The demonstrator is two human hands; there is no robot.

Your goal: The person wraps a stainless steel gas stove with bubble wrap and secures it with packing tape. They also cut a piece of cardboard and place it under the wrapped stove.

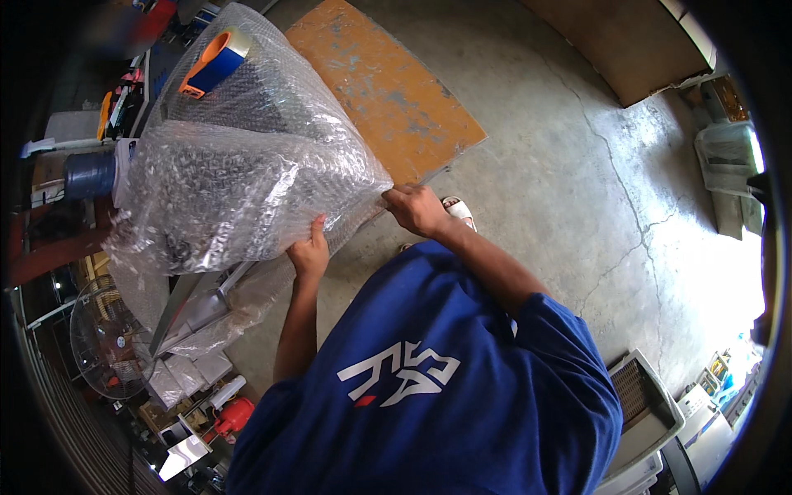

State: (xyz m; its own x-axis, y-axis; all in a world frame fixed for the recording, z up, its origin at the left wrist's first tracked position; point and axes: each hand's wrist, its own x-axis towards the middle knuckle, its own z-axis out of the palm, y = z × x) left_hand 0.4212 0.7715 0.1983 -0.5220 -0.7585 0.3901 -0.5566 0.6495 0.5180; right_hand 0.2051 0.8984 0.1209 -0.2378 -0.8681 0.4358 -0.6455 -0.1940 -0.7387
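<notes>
A large sheet of clear bubble wrap (223,181) is draped over a bulky object on a worn orange tabletop (388,91). My right hand (417,210) is closed in a pinch on the wrap's right corner and pulls it taut. Lower down, my left hand (309,254) grips the near edge of the wrap, its thumb raised on top and its fingers partly hidden. Beneath the lifted edge, a flat metallic part (176,309) of the covered object shows; the remainder is blurred by the plastic. A tape dispenser (219,62), orange and blue, lies on the wrap at the far end.
Cracked concrete floor (569,165) extends to the right of the table. At the left stand a caged fan (103,338) and a blue cylindrical container (89,175). A big brown panel (615,49) is at far right; a plastic crate (639,396) sits near right.
</notes>
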